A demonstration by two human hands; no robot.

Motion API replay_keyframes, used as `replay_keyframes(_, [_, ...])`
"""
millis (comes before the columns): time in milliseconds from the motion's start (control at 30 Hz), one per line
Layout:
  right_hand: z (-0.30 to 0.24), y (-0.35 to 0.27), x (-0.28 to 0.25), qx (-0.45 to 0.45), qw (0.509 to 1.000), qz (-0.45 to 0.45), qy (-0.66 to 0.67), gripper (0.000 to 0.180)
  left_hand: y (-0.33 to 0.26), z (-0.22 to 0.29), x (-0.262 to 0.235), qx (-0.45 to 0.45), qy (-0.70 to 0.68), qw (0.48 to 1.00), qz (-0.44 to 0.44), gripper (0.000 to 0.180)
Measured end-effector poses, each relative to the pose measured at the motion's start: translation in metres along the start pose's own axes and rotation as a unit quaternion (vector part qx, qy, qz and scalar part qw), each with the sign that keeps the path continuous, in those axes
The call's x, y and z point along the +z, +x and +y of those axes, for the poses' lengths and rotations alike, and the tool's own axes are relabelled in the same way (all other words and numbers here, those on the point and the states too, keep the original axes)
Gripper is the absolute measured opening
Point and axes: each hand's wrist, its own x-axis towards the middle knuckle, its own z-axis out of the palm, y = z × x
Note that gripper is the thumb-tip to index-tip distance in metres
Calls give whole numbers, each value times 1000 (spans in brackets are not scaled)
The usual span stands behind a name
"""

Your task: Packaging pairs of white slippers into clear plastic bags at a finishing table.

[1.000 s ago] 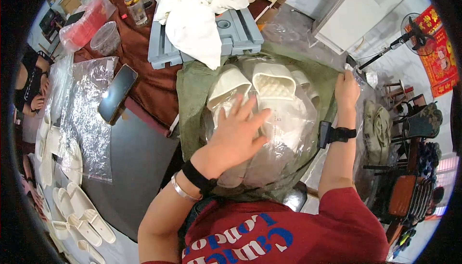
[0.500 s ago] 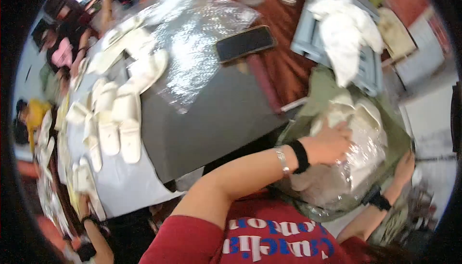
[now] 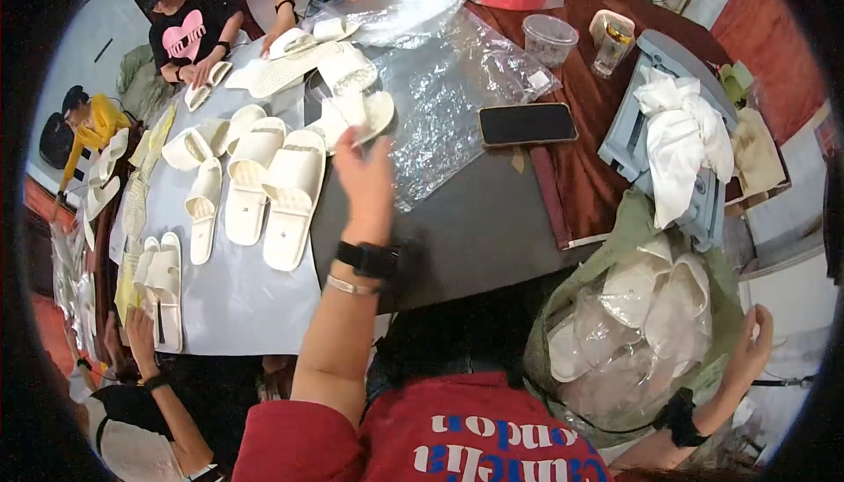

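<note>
My left hand (image 3: pixel 367 179) reaches over the table with its fingers loosely apart, blurred a little. Its fingertips are next to a cream slipper (image 3: pixel 380 113) near the plastic film; I see nothing held in it. To its left lies a pair of cream slippers, the nearer being a large open-toed slipper (image 3: pixel 294 196). My right hand (image 3: pixel 752 346) is at the far right, fingers slightly curled and apart, beside an olive-green sack (image 3: pixel 549 306). Inside the sack are several slippers in clear plastic bags (image 3: pixel 607 355).
On the table are clear plastic film (image 3: pixel 440 122), a black phone (image 3: pixel 527 123), a plastic tub (image 3: pixel 549 40) and a glass (image 3: pixel 613 49). A white cloth (image 3: pixel 677 144) lies over a grey-blue plastic stool (image 3: pixel 637 117). Co-workers' hands, including one co-worker's hand (image 3: pixel 141 337), handle slippers along the table's left and far sides.
My left hand has left the bagged slippers in the sack and moved left over the table to the slippers. My right hand has come off the sack's rim. The view has shifted.
</note>
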Motion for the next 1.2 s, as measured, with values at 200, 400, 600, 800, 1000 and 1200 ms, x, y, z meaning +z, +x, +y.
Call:
replay_keyframes(200, [-137, 3, 19, -222, 968, -60, 104, 16, 27, 0, -16, -265, -114, 943, -163, 13])
replay_keyframes(400, [-196, -14, 29, -337, 920, -140, 142, 19, 79, 24, 24, -173, -271, 925, -205, 15])
replay_keyframes(600, [-204, -23, 42, -359, 907, -174, 136, 20, 121, 131, 23, -88, -370, 907, -180, 20])
replay_keyframes(800, [-216, -15, 53, -382, 902, -157, 128, 19, 82, 146, 20, -101, -482, 746, -448, 35])
replay_keyframes(1000, [-261, -2, 62, -422, 867, -160, 211, 27, -2, 126, 20, -159, -573, 618, -514, 36])
replay_keyframes(1200, [-287, -2, 72, -434, 849, -86, 290, 69, -46, 145, 18, -158, -615, 555, -538, 36])
